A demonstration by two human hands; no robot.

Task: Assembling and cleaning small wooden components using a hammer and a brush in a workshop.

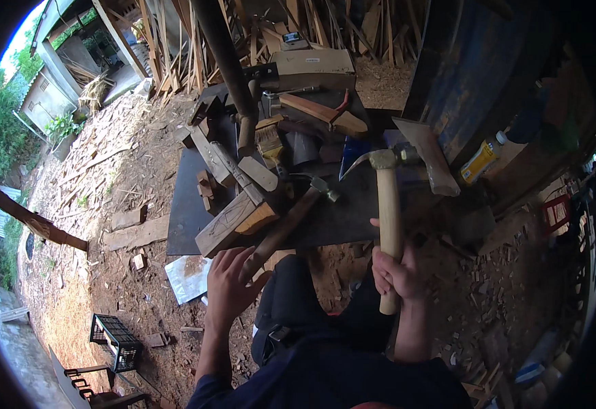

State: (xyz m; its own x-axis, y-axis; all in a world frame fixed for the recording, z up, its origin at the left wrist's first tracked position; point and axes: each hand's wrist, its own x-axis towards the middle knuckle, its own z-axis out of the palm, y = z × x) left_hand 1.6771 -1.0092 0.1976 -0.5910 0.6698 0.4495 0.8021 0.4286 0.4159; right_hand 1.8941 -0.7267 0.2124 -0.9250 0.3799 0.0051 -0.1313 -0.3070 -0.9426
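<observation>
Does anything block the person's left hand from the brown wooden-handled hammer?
Nothing visible does: the left hand is at the brown-handled hammer, by its handle's end. The pale, angular wooden block lies beside the handle, not between.

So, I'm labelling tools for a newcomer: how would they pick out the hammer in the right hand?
Start at the dark table in the middle of the picture. By its near edge, the right hand grips the hammer low on its handle. Unlike the other hammer, slanting to its left with a darker handle, this one has a pale wooden handle.
</observation>
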